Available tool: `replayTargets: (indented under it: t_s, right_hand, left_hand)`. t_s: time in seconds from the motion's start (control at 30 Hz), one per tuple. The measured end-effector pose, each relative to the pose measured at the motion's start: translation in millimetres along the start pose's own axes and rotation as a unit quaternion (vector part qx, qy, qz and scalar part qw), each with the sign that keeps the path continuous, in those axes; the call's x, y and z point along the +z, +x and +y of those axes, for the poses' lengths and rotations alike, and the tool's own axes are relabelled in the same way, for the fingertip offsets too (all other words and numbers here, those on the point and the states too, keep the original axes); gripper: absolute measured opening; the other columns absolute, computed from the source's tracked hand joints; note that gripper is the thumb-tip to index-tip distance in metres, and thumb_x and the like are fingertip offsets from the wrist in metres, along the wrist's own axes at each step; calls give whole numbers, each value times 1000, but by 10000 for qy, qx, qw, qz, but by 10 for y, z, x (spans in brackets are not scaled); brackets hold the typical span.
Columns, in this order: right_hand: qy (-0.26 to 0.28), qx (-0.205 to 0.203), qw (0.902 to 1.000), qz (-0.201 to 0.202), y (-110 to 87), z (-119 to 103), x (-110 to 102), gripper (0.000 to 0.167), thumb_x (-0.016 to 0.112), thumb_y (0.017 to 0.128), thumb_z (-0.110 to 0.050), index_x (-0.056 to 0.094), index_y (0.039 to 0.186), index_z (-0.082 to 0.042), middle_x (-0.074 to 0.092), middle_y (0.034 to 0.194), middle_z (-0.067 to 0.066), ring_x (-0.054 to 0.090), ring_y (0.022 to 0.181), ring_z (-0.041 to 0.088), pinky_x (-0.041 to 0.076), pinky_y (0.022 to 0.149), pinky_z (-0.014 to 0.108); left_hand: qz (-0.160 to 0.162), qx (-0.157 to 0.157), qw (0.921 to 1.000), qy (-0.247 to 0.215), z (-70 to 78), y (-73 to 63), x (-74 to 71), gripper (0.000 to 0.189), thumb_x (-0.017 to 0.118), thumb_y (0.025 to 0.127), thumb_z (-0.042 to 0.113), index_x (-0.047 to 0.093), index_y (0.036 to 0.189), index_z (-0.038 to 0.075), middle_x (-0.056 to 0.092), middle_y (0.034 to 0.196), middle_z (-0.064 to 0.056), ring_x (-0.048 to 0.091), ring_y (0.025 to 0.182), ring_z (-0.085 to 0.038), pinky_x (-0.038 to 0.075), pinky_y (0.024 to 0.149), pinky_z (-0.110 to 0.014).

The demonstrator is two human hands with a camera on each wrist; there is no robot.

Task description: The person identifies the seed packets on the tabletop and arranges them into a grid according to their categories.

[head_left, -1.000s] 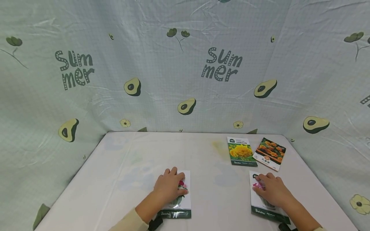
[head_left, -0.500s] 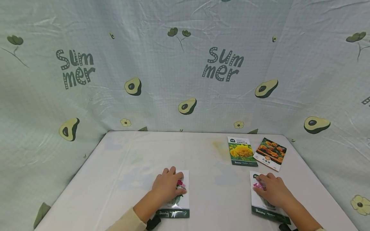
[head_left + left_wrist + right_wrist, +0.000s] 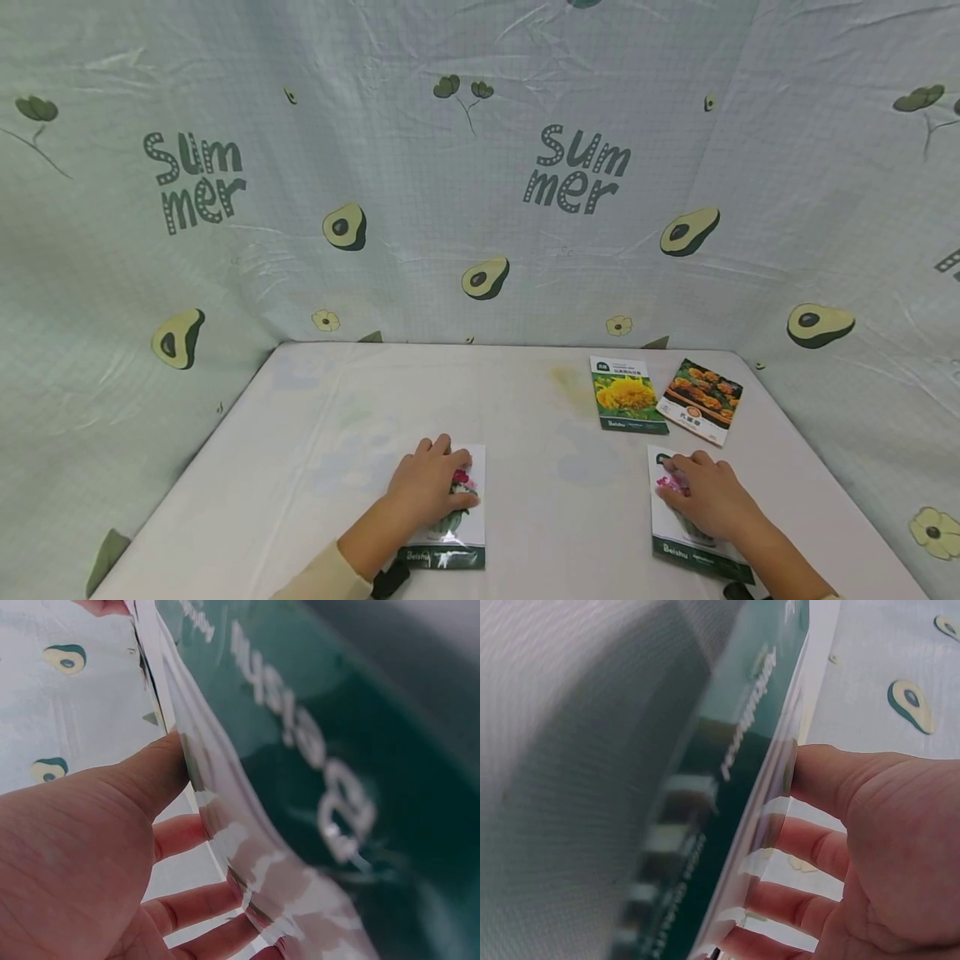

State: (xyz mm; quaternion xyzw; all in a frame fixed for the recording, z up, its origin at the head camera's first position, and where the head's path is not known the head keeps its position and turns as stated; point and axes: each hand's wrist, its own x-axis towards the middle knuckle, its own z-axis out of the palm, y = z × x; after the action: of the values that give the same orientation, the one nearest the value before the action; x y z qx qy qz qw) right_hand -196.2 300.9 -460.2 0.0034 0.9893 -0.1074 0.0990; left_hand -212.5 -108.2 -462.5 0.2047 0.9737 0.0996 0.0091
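On the white table lies a flat seed packet (image 3: 468, 530) with red and pink flowers and a green "Beishu" band. My left hand (image 3: 426, 485) rests on top of it, thumb and fingertips pressing its face. Seen close in the left wrist view, the thumb and fingers (image 3: 199, 904) meet the glossy packet. At the right, my right hand (image 3: 708, 498) lies over a second seed packet (image 3: 667, 527) with pink flowers, its fingertips touching the upper part. The right wrist view has those fingers (image 3: 799, 907) spread against the packet's surface. Each hand covers part of its packet.
Farther back on the right lie a yellow-flower seed packet (image 3: 626, 393) and an orange-flower seed packet (image 3: 701, 402), side by side, the second one tilted. A pale avocado-print cloth (image 3: 412, 183) encloses the back and sides of the table (image 3: 525, 467).
My left hand has slid its seed packet a little to the left across the table. The right hand and the other packets have stayed in place.
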Motion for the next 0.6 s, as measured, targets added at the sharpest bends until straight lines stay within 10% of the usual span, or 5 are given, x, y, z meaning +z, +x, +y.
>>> replayTargets:
  t_s: [0.6]
  right_hand:
    - [61, -20, 10000, 59, -3, 15, 12, 69, 71, 91, -54, 61, 134, -2, 59, 124, 25, 55, 103, 40, 50, 87, 61]
  left_hand:
    - [-122, 43, 9998, -126, -23, -59, -65, 58, 83, 81, 53, 69, 125, 19, 55, 111, -5, 47, 95, -23, 46, 70, -41]
